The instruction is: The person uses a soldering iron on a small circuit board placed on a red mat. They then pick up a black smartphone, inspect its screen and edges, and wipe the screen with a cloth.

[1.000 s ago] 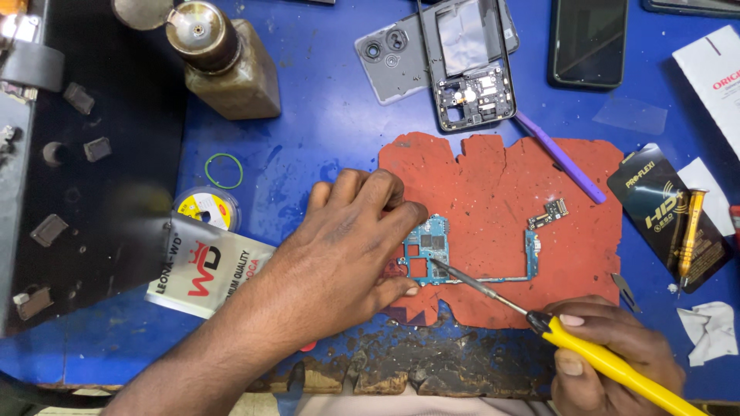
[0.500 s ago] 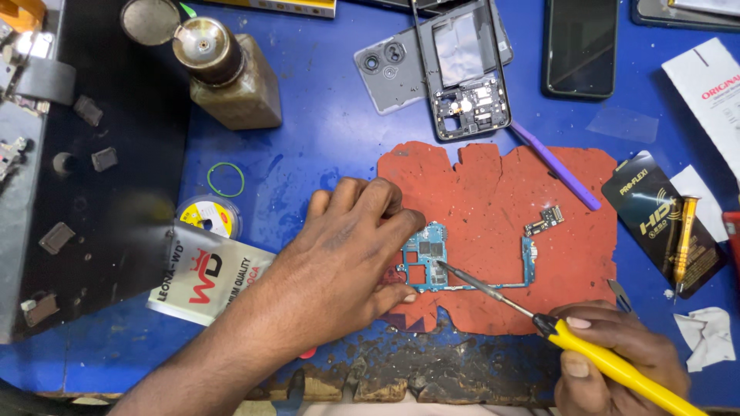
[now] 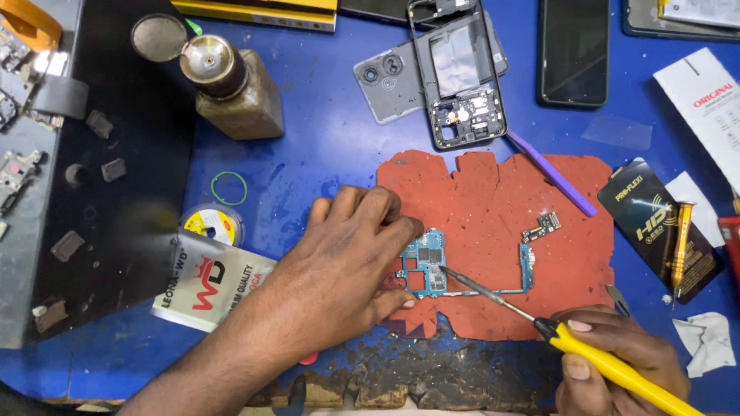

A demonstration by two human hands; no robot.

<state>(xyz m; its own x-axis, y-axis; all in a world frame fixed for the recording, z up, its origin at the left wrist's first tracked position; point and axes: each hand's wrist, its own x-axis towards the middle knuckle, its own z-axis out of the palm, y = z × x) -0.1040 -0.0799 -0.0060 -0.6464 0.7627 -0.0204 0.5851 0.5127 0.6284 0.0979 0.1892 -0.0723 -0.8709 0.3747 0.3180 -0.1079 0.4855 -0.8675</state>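
Note:
A blue phone circuit board (image 3: 428,271) lies on a worn red mat (image 3: 501,223). My left hand (image 3: 351,262) rests flat on the board's left end, fingers pressing it down. My right hand (image 3: 617,362) grips a yellow-handled soldering iron (image 3: 609,366) at the lower right. Its thin metal tip (image 3: 451,273) touches the middle of the board. A small loose connector part (image 3: 542,227) sits on the mat to the right of the board.
An open phone frame (image 3: 462,85) and grey back cover (image 3: 385,77) lie above the mat, a purple pry tool (image 3: 551,173) beside them. A brown flux bottle (image 3: 231,85), solder spool (image 3: 212,223), green ring (image 3: 229,188), dark phone (image 3: 574,50) and gold screwdriver (image 3: 680,243) surround the work area.
The view has shifted slightly; both hands stay on the board and iron, with the tip still at the board's middle.

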